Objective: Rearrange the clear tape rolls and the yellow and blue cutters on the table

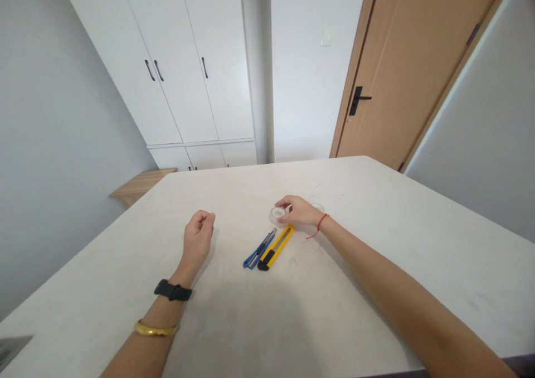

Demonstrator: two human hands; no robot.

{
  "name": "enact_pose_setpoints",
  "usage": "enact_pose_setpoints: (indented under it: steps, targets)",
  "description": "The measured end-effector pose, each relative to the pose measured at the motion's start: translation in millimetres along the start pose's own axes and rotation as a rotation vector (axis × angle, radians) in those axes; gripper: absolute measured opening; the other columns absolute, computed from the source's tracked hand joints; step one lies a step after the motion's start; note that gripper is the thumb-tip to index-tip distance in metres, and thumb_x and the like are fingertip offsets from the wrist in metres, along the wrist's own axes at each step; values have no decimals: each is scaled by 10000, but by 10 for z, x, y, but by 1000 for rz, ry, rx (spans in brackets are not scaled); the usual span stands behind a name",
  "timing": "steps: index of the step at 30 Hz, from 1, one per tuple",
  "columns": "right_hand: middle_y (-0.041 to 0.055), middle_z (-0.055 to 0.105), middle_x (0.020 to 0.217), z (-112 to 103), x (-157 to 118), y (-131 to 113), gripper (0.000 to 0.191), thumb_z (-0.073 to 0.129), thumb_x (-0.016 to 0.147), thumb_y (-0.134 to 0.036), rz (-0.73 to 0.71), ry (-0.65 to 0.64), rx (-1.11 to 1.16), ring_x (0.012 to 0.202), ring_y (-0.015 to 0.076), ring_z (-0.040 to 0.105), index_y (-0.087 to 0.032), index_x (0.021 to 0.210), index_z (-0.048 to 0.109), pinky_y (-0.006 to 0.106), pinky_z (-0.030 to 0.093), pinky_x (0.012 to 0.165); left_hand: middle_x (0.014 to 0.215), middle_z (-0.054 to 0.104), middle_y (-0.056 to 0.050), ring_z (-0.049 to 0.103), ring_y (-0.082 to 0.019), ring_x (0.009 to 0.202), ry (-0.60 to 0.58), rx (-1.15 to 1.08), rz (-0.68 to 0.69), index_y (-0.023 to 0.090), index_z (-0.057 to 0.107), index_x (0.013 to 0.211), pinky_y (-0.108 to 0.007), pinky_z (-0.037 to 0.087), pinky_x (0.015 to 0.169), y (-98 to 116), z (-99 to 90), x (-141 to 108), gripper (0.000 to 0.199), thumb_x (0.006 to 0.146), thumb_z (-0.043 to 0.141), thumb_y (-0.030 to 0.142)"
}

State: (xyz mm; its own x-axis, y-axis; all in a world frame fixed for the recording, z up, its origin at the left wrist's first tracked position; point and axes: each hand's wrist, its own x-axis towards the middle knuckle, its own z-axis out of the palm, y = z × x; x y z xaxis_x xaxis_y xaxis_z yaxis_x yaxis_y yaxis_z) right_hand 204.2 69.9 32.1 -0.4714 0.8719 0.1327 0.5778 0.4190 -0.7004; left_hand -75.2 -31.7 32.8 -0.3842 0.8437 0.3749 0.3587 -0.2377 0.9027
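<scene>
A clear roll of tape [278, 214] is at the middle of the white table, with the thumb and fingers of my right hand [298, 211] closed on its right side. Behind that hand, a second clear round item [318, 207] is partly hidden by it. Nearer to me lie two cutters side by side: a blue one [259, 250] on the left and a yellow one [276, 247] with a black end on the right. My left hand [199, 234] rests on the table left of the cutters, its fingers curled into a loose fist with nothing visible in it.
The white table [355, 322] spans the lower view. Beyond its far edge stand a white cabinet [225, 110] and a wooden door [401, 71]. A low wooden surface [140, 184] is past the table's left edge. A grey object [13, 350] sits at the lower left.
</scene>
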Motion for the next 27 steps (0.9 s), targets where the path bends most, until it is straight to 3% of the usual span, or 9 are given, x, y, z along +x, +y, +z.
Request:
enact_pose_setpoints:
  steps: [3, 8, 14, 19, 27]
  targets:
    - [89, 677, 1018, -142, -14, -62, 435, 767, 602, -209, -34, 29, 72, 862, 179, 614, -119, 1021, 697, 288, 499, 743, 478, 356, 79, 325, -100, 445, -3, -7, 8, 222, 425, 628, -229, 261, 443, -21, -3, 8, 288, 817, 543, 405]
    - [70, 682, 1023, -564, -99, -136, 453, 781, 590, -253, -81, 109, 193, 815, 151, 608, -146, 1022, 697, 271, 498, 723, 478, 359, 80, 318, -97, 444, -2, 11, 21, 219, 421, 624, -228, 260, 443, -15, 1, 8, 291, 821, 536, 398]
    - [82, 689, 1006, -944, -319, 129, 438, 761, 584, -251, 14, 169, 98, 818, 166, 617, -132, 1003, 705, 276, 506, 714, 472, 358, 80, 325, -96, 447, -6, 39, 30, 218, 412, 610, -226, 270, 449, -2, 12, 4, 301, 825, 529, 394]
    - [76, 700, 999, -995, -471, 412, 409, 765, 591, -259, 69, 155, 16, 834, 183, 628, -152, 983, 717, 290, 516, 741, 470, 362, 81, 316, -98, 446, -23, 30, 12, 220, 425, 619, -230, 263, 442, -37, 17, 7, 298, 822, 533, 410]
    - [84, 686, 1014, -855, -501, 639, 412, 746, 600, -184, 90, 149, -17, 877, 189, 633, -138, 1007, 699, 285, 510, 741, 449, 379, 81, 330, -97, 434, -37, 54, -5, 217, 434, 614, -231, 273, 439, -48, 11, 3, 299, 814, 543, 410]
